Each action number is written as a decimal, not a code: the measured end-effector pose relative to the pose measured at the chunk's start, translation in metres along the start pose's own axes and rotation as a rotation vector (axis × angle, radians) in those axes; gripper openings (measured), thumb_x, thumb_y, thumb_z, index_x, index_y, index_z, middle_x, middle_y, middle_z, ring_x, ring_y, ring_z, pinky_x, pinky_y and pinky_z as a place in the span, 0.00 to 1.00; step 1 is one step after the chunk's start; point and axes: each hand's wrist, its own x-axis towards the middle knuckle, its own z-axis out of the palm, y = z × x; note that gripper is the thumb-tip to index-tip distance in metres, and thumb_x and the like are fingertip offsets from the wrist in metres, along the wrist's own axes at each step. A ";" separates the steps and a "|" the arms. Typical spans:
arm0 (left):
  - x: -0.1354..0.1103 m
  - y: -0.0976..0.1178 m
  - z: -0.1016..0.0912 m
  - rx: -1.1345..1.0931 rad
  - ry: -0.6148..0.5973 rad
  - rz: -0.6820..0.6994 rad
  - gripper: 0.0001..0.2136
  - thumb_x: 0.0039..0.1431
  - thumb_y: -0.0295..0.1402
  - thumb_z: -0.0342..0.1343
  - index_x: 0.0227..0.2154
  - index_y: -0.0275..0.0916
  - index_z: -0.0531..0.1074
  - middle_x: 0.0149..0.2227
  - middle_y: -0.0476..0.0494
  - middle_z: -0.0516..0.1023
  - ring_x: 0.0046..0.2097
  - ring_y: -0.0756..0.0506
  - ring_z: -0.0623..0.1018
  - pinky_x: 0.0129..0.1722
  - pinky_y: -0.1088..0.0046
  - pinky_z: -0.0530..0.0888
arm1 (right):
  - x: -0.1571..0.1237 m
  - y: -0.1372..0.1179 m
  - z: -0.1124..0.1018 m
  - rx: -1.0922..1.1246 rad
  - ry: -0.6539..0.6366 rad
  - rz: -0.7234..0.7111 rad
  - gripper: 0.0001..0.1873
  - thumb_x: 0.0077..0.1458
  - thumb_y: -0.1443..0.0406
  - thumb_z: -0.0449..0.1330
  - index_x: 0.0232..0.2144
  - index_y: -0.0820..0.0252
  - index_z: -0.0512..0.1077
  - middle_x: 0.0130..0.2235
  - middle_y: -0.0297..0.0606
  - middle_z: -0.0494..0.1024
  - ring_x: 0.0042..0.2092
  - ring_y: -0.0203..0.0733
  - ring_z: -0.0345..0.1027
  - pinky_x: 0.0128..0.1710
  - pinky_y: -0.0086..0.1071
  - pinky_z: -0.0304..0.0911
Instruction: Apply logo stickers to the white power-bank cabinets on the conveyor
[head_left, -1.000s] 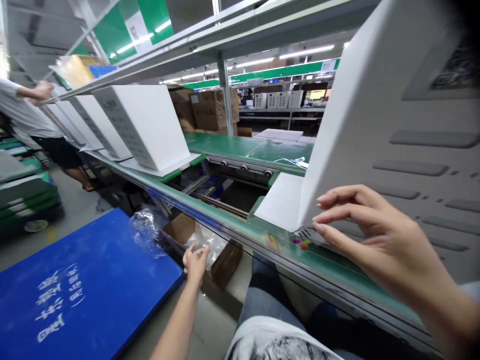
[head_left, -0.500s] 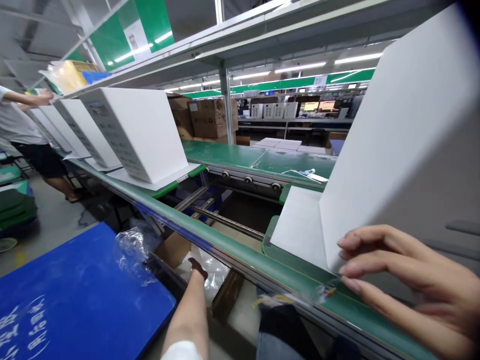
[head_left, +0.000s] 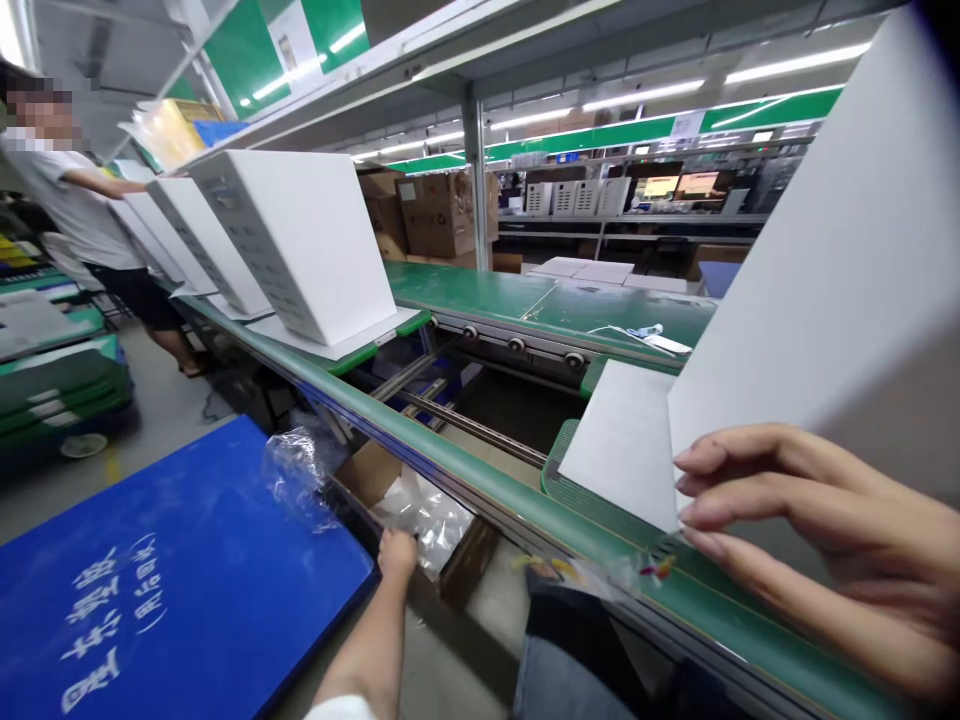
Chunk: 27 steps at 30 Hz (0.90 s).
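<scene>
My right hand (head_left: 795, 530) lies with its fingers stretched out against the lower front corner of a large white cabinet (head_left: 817, 290) that stands tilted on a green pallet (head_left: 600, 500) on the conveyor. My left hand (head_left: 397, 552) reaches down below the conveyor rail into a cardboard box (head_left: 367, 470) filled with clear plastic bags (head_left: 424, 510). Its fingers are hidden in the plastic. A small clear bag with coloured bits (head_left: 592, 572) lies on the green rail just under my right hand.
Further white cabinets (head_left: 300, 240) stand in a row on the conveyor to the left. A person in a white shirt (head_left: 82, 210) works at the far left. A blue board with white writing (head_left: 165, 580) lies at lower left. Brown cartons (head_left: 435, 215) stand behind.
My left hand has gone deeper into the box of plastic bags. The view has shifted a little; my right hand stays on the cabinet's corner.
</scene>
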 end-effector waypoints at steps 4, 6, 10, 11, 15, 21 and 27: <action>-0.033 0.016 -0.039 -0.240 0.305 -0.034 0.15 0.57 0.29 0.52 0.46 0.25 0.64 0.53 0.26 0.61 0.57 0.34 0.62 0.54 0.52 0.63 | 0.008 -0.005 -0.015 -0.097 -0.094 -0.177 0.05 0.54 0.69 0.56 0.34 0.53 0.70 0.42 0.35 0.66 0.42 0.34 0.65 0.38 0.24 0.64; -0.055 0.039 -0.076 -0.364 0.465 0.097 0.15 0.56 0.26 0.48 0.46 0.24 0.62 0.51 0.24 0.62 0.59 0.36 0.59 0.56 0.57 0.61 | 0.011 -0.011 -0.018 -0.084 -0.108 -0.228 0.08 0.54 0.72 0.53 0.33 0.56 0.69 0.41 0.37 0.66 0.40 0.33 0.65 0.35 0.23 0.64; -0.134 0.104 -0.165 -0.607 0.632 0.547 0.13 0.57 0.34 0.51 0.44 0.36 0.63 0.53 0.38 0.60 0.53 0.47 0.67 0.52 0.71 0.67 | 0.011 -0.024 -0.025 -0.045 -0.213 -0.231 0.16 0.50 0.79 0.48 0.34 0.60 0.71 0.38 0.40 0.64 0.34 0.32 0.64 0.31 0.23 0.63; -0.161 0.120 -0.186 -0.791 0.639 0.794 0.12 0.54 0.34 0.55 0.40 0.36 0.65 0.49 0.39 0.64 0.50 0.46 0.69 0.50 0.68 0.69 | 0.009 -0.026 -0.029 -0.070 -0.239 -0.236 0.17 0.49 0.79 0.48 0.34 0.60 0.71 0.38 0.40 0.63 0.34 0.33 0.63 0.30 0.25 0.62; -0.270 0.170 -0.247 -0.869 0.128 1.401 0.03 0.53 0.27 0.57 0.31 0.38 0.70 0.36 0.47 0.71 0.41 0.50 0.72 0.42 0.75 0.70 | -0.003 -0.036 -0.054 -0.213 -0.292 -0.258 0.19 0.48 0.79 0.50 0.39 0.58 0.69 0.39 0.39 0.63 0.32 0.33 0.61 0.29 0.26 0.58; -0.364 0.209 -0.270 -0.522 -0.079 1.736 0.04 0.50 0.26 0.60 0.26 0.38 0.70 0.31 0.50 0.72 0.35 0.53 0.72 0.36 0.79 0.70 | -0.027 -0.046 -0.100 -0.187 -0.276 -0.127 0.15 0.49 0.78 0.52 0.39 0.60 0.61 0.37 0.35 0.65 0.31 0.32 0.60 0.29 0.25 0.55; -0.408 0.235 -0.260 -0.228 -0.026 1.954 0.06 0.47 0.24 0.62 0.24 0.35 0.70 0.28 0.53 0.72 0.30 0.57 0.72 0.31 0.85 0.68 | -0.046 -0.049 -0.131 -0.169 -0.203 -0.100 0.10 0.51 0.75 0.52 0.35 0.60 0.58 0.34 0.33 0.65 0.32 0.32 0.60 0.27 0.24 0.54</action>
